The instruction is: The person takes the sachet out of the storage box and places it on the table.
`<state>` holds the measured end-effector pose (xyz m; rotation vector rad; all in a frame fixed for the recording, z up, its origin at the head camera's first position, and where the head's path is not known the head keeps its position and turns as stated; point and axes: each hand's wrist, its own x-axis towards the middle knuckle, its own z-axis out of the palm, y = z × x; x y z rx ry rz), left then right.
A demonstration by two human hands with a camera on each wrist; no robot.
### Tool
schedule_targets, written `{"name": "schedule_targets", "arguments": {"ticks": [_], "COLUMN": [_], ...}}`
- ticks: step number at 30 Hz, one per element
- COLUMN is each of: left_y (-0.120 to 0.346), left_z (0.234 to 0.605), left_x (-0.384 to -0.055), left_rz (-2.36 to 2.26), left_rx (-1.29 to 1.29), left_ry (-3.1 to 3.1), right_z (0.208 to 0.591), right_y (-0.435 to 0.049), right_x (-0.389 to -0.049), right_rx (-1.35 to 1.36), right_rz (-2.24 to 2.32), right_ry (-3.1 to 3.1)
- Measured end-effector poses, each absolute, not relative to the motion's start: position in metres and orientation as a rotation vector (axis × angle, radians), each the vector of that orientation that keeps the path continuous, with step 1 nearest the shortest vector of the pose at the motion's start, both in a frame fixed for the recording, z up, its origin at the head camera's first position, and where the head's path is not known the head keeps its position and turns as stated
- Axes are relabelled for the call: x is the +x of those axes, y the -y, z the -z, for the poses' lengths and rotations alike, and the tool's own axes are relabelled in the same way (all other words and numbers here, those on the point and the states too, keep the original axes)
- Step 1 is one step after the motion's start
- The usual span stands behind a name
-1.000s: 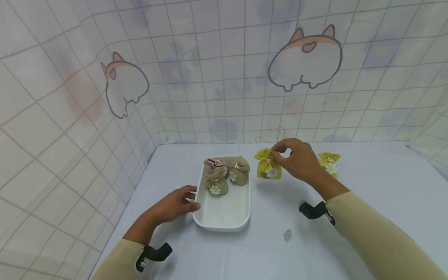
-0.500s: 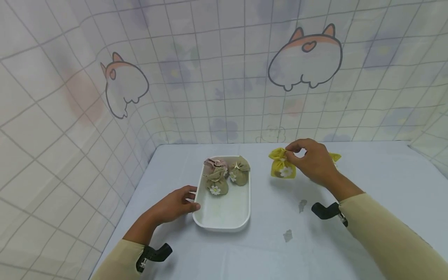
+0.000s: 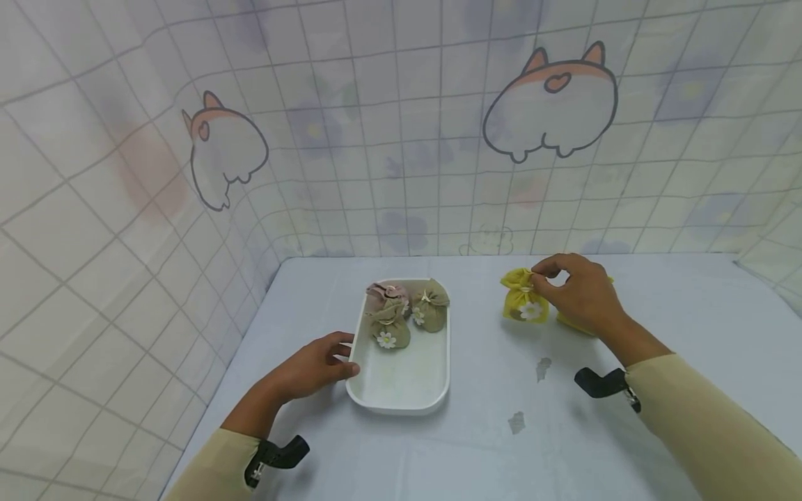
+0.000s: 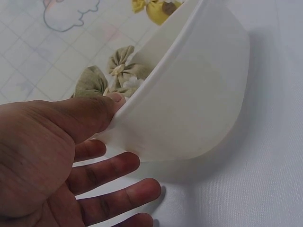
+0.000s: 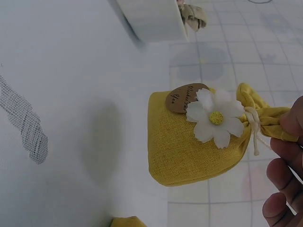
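Yellow pouch hangs above the counter near its back edge, neck up, just left of your right hand, whose fingers pinch that neck; your left hand, fingers loosely spread, touches the white tray nearer the left edge.

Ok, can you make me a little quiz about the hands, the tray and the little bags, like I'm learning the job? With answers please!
1. How many bags can you see in the tray?

2. True or false: the right hand is holding a yellow bag down inside the tray.

3. What is the left hand touching?
A) a yellow bag
B) the tray
C) the wall

Key:
1. Three.
2. False. The fingers pinch the yellow bag by its top, to the right of the tray.
3. B.
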<state>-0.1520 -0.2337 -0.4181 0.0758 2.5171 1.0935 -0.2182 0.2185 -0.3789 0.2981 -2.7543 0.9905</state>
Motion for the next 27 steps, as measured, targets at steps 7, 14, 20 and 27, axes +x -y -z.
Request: {"name": "schedule_targets", "arguments": {"ticks": [7,14,20,27], "left_y": [0.234,0.236,0.238,0.237], "left_z": [0.419,0.422,0.422,0.421], "left_x": [-0.152,-0.153,-0.152,-0.152], "left_rz": [-1.085,-1.109,-1.114,-1.114], "left_rx": [0.078,0.092,0.096,0.088], "left_ry": [-2.527,-2.514,-2.511,-2.509], "right_z": [0.383,0.384,0.387,0.390], "right_y": [-0.224,-0.228,-0.225,-0.215], "right_x": [-0.218,-0.218,-0.218,-0.217], "right_rx": [0.261,0.262,0.281,0.353], "right_rz": [-0.969,-1.003,-1.013,-1.036], "right_ry": [2.766,2.716,2.717,2.741]}}
